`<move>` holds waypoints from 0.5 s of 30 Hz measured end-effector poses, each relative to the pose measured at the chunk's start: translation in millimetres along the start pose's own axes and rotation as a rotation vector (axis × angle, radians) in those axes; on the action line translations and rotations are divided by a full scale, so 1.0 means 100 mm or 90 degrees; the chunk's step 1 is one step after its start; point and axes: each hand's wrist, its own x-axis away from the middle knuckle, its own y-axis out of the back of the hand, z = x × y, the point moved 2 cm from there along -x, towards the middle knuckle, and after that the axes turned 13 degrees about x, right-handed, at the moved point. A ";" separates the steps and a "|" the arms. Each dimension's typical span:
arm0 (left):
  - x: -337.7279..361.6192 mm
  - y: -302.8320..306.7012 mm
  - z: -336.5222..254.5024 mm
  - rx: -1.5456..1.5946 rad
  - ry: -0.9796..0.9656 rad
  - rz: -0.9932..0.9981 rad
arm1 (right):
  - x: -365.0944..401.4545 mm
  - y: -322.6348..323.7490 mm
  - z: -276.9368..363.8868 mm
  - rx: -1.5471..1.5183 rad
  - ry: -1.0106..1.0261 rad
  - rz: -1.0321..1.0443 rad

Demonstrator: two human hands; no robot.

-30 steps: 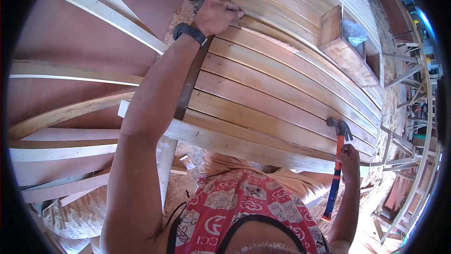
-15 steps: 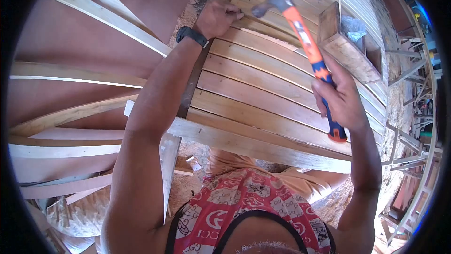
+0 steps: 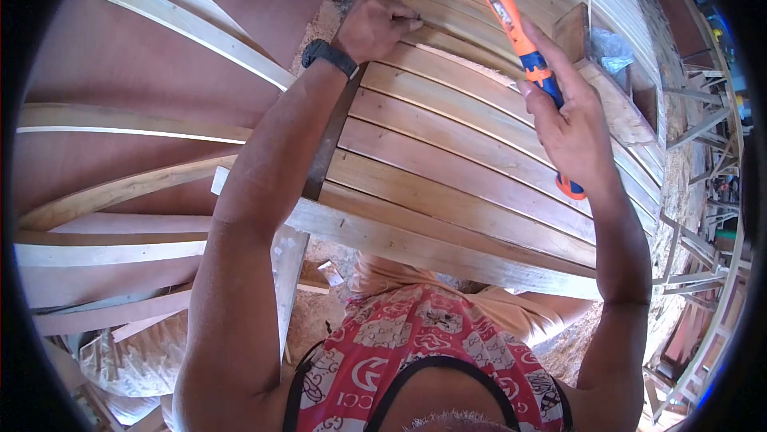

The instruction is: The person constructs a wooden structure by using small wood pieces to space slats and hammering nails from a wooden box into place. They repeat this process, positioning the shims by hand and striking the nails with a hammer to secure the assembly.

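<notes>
My right hand [image 3: 571, 116] is wrapped round the lower handle of a claw hammer [image 3: 497, 4] with an orange and blue grip, held raised over the boards. The hammer's head is at the top edge of the view, partly cut off. My left hand [image 3: 377, 28], with a black watch on the wrist, rests at the upper left end of the wooden slats [image 3: 455, 132]. Its thumb and forefinger are pinched together on something too small to make out. A thin, rough-edged strip [image 3: 467, 64] lies on the slats just right of it.
A wooden box [image 3: 619, 104] with a plastic bag [image 3: 611, 50] in it stands on the slats at the right. Loose wooden strips [image 3: 192, 31] lie at the left. A long beam [image 3: 431, 246] runs along the near edge, with wooden frames at the far right.
The hammer and my right hand have moved up and slightly left. My left hand stays pinched at nearly the same place.
</notes>
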 end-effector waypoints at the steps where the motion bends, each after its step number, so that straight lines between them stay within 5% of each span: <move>1: -0.01 0.00 0.01 0.022 0.011 0.006 | 0.01 -0.05 -0.02 0.000 0.000 -0.003; 5: -0.06 -0.03 0.12 0.028 -0.041 0.024 | -0.06 0.02 -0.09 0.096 -0.006 0.097; 11: -0.04 0.01 0.03 0.002 -0.033 0.045 | -0.02 -0.06 -0.02 0.008 -0.056 0.000; 13: 0.02 0.02 -0.07 -0.025 -0.007 0.045 | -0.09 -0.07 -0.12 0.111 0.066 -0.005; 15: -0.03 0.03 -0.09 -0.049 0.010 0.042 | -0.14 0.07 -0.16 0.101 0.008 0.091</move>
